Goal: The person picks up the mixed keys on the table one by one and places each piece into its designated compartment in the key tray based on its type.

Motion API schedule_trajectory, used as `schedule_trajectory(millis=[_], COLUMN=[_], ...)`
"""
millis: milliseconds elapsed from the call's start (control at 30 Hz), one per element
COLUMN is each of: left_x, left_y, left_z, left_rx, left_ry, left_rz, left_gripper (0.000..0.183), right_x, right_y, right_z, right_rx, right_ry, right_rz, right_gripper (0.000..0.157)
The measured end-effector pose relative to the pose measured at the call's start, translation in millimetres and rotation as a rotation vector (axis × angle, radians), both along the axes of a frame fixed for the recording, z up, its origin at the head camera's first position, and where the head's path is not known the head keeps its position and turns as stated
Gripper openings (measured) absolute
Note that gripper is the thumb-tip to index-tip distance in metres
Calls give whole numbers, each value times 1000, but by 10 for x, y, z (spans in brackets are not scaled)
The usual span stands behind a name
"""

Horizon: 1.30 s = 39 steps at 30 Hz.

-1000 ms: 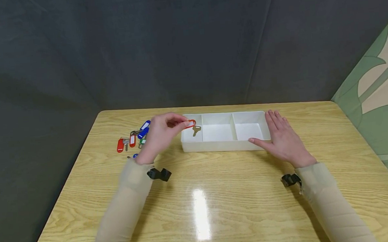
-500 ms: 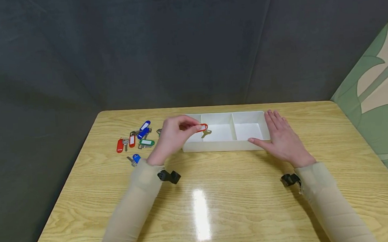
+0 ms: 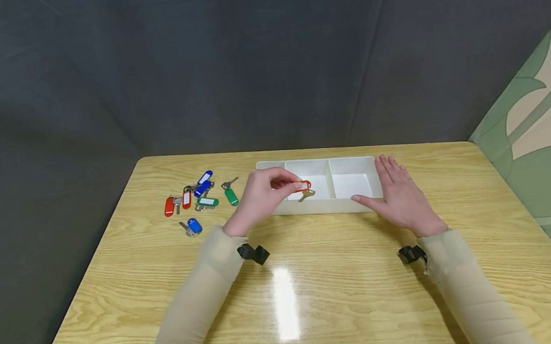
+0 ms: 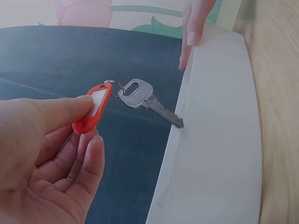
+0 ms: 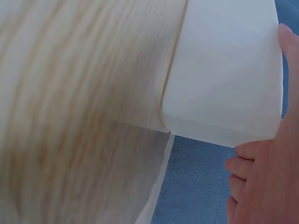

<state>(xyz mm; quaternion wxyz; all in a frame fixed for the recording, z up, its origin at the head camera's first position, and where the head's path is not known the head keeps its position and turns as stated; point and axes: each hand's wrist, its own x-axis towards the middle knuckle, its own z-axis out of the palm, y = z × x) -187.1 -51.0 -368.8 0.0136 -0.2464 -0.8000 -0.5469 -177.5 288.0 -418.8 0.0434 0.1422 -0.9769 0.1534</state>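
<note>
My left hand pinches a red key tag between thumb and fingertips, over the middle compartment of a white three-compartment organizer box. A metal key hangs from the tag by a split ring, above the box's front rim in the left wrist view. At the box's right end rests my right hand, its fingers straight along the end wall and its thumb on the front rim. The left compartment is partly hidden by my left hand.
Left of the box lie several tagged keys on the wooden table: a red tag, a blue tag, a green tag and others. A dark curtain stands behind the table's back edge.
My left hand has moved right with the red-tagged key, from over the left compartment to the middle one, uncovering the green-tagged keys. My right hand has stayed at the box's end.
</note>
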Motion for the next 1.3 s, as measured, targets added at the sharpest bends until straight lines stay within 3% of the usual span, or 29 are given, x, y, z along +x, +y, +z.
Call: schedule_trajectory(millis=[500,967,1300], left_x=[-33,-139,-215], left_y=[341,663,856], left_z=[-44,-91,-16], left_rx=[41,96,88], left_ry=[-20,-20,-29], left_rz=[-67,-96,-109], left_gripper=[10,7,10], right_x=[-5,4,18], right_y=[4,0,-4], right_z=[-9,-7,0], right_rx=[6,-5,-11], right_ry=[-8,7,-4], right_rz=[-11,-7,-7], right_gripper=[111,110,110])
